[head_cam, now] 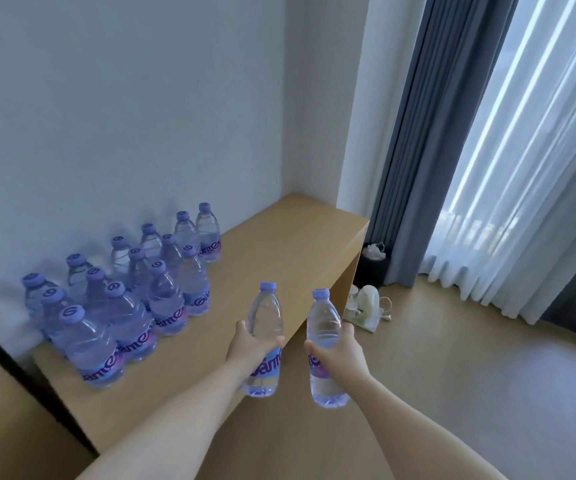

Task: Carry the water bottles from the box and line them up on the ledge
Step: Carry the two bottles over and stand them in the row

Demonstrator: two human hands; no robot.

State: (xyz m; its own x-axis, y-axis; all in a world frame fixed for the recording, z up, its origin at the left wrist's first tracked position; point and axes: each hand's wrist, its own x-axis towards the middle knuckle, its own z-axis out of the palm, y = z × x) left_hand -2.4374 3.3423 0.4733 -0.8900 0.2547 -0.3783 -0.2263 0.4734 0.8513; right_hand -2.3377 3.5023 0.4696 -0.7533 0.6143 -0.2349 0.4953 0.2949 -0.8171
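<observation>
My left hand [249,351] grips a clear water bottle [265,317] with a purple cap, upright, over the front edge of the wooden ledge [279,244]. My right hand [340,355] grips a second upright bottle [323,320] just past the ledge's edge, above the floor. Several bottles of the same kind [123,292] stand in rows on the ledge against the white wall, from the near left to the middle. The box is not in view.
The ledge's right half up to the corner is bare wood. Beyond its right end stand a small dark bin [371,268] and a pale appliance with a cord [364,306] on the wood floor. Grey and white curtains [487,168] hang at the right.
</observation>
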